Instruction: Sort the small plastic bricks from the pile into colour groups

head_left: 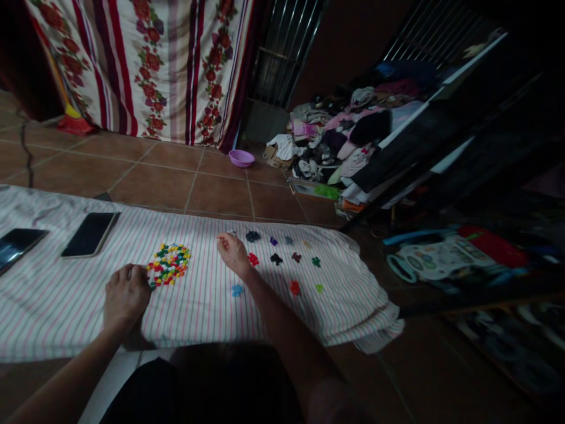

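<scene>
On a striped cloth (203, 306) lies a pile of mixed small pieces (170, 264), red, yellow, green and white. My left hand (126, 293) rests flat on the cloth, touching the pile's left edge. To the right of the pile, my right hand (233, 252) is closed in a pinch; whatever its fingertips hold is too small to name. Around it sit small single-colour groups: dark grey (252, 236), red (253, 259), black (276, 259), light blue (237, 290), orange-red (294, 287), brown (296, 257), dark green (316, 261) and light green (319, 288).
Two phones lie on the cloth at the left, one near the pile (89, 234) and one farther out (20, 244). A purple basin (241, 158) stands on the tiled floor beyond. Clothes (335, 129) are heaped at the back right.
</scene>
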`<state>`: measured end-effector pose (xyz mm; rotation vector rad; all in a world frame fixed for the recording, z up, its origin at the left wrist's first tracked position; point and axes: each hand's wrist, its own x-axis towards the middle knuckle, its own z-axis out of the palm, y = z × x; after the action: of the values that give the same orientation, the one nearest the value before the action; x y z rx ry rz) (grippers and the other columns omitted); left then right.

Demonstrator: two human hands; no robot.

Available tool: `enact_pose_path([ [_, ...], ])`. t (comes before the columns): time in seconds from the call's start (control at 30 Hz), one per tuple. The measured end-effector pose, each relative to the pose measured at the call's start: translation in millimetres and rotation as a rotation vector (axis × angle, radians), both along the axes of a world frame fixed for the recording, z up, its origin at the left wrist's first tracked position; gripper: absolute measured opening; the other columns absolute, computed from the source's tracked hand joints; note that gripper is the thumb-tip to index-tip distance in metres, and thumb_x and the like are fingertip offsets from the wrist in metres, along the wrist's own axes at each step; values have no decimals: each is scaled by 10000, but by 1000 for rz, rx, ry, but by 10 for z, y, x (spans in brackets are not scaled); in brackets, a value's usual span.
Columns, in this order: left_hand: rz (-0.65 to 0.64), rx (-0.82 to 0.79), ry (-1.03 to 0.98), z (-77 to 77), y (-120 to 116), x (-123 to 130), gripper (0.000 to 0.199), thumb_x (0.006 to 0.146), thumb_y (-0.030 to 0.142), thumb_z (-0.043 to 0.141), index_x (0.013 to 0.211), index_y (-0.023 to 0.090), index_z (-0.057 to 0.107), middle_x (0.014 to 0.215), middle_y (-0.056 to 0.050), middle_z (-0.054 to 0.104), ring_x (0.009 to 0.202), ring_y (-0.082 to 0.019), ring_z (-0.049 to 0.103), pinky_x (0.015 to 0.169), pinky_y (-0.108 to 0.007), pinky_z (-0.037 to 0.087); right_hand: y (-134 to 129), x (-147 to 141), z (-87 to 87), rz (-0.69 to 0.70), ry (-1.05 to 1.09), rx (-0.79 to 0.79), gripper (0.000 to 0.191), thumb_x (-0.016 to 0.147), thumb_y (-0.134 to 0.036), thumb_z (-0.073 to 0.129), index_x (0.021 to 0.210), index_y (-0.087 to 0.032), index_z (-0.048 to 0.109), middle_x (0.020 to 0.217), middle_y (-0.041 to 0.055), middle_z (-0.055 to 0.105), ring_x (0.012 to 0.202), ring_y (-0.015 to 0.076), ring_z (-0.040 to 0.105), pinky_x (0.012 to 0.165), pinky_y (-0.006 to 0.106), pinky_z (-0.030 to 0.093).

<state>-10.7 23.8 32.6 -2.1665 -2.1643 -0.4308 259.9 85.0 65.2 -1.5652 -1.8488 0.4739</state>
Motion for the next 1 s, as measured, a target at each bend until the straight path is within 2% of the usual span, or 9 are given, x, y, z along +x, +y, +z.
enact_pose_path([
  [0.1,-6,22,-9,-17,6,-6,299,916,278,295,1024,160,548,1068,-151,578,978,-302,524,772,-421,425,-53,500,-68,-116,116,38,266,876,-260,470,1021,-160,669,948,74,705,851,158,652,781,254,504],
  [0.2,-27,28,-19,-24,12,-13,305,898,273,295,1030,162,546,1072,-172,570,978,-322,525,771,-449,428,-143,1053,-133,-273,193,68,301,857,-318,470,995,-162,687,983,80,716,873,160,660,820,257,503],
  [0.33,-36,22,-16,-48,20,-23,283,882,281,299,1005,190,537,1073,-160,565,962,-319,519,765,-455,428,-276,1730,-160,-543,169,1,333,810,-378,503,974,-167,702,919,69,724,859,169,660,828,268,499],
  [0.47,10,16,10,-102,34,-30,266,891,292,272,989,220,509,1077,-113,567,982,-297,506,789,-429,430,-370,2226,-151,-710,131,-50,326,764,-363,527,961,-172,704,840,51,715,819,175,656,784,260,499],
  [0.73,5,12,41,-125,46,-37,274,898,295,246,997,226,491,1086,-113,575,989,-279,507,805,-420,431,-401,2806,-194,-908,16,-102,261,711,-281,555,920,-196,688,828,38,704,820,184,650,773,265,481],
  [1.0,14,11,51,-115,48,-28,262,891,280,262,966,217,505,1087,-118,583,955,-283,518,803,-422,432,-336,3000,-182,-987,-65,-112,133,682,-214,556,776,-209,650,751,38,682,777,187,650,732,255,471],
])
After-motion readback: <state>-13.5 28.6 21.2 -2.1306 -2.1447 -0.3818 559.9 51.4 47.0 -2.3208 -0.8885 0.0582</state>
